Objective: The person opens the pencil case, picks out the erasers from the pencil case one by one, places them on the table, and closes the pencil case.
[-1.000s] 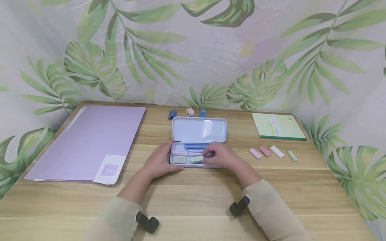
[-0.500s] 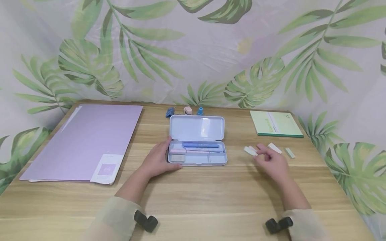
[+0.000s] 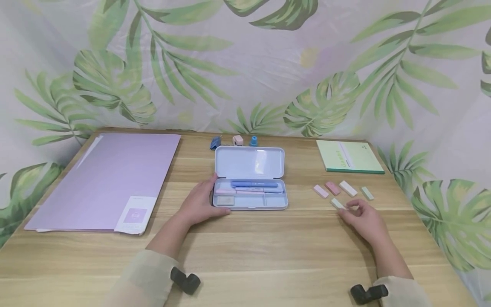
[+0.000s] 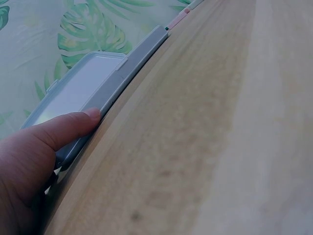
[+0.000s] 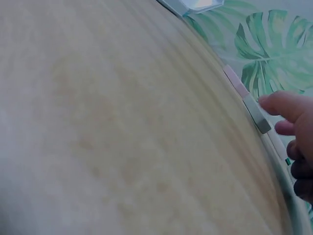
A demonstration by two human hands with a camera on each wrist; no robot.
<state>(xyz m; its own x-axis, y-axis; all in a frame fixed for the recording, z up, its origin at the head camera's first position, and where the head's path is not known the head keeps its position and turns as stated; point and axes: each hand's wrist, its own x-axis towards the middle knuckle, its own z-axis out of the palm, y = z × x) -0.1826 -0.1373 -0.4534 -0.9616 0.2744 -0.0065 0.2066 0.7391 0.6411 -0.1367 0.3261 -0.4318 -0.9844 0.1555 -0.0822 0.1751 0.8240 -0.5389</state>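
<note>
My left hand (image 3: 199, 200) grips the left end of a light blue pencil case (image 3: 277, 208), thumb along its front side. The lid stands open. Inside are a blue pen (image 3: 255, 184), other slim pens and a greyish eraser (image 3: 225, 200) in the front left compartment. My right hand (image 3: 364, 219) is at the right, thumb and index finger apart beside a pale green eraser (image 3: 336, 203) lying on the table. In the right wrist view, the fingertips are close to this eraser (image 5: 257, 115); whether they touch it is unclear.
Behind the green eraser lie a light pink eraser (image 3: 320, 191), a darker pink eraser (image 3: 332, 188), a white eraser (image 3: 348, 188) and a small green eraser (image 3: 367, 193). A notebook (image 3: 349, 156), purple folder (image 3: 111, 179), pink stapler (image 3: 238, 140) and blue items stand farther out.
My right hand has carried the pale green eraser out of the pencil case to the right and set it on the table before the other erasers. My left hand stays on the case.
</note>
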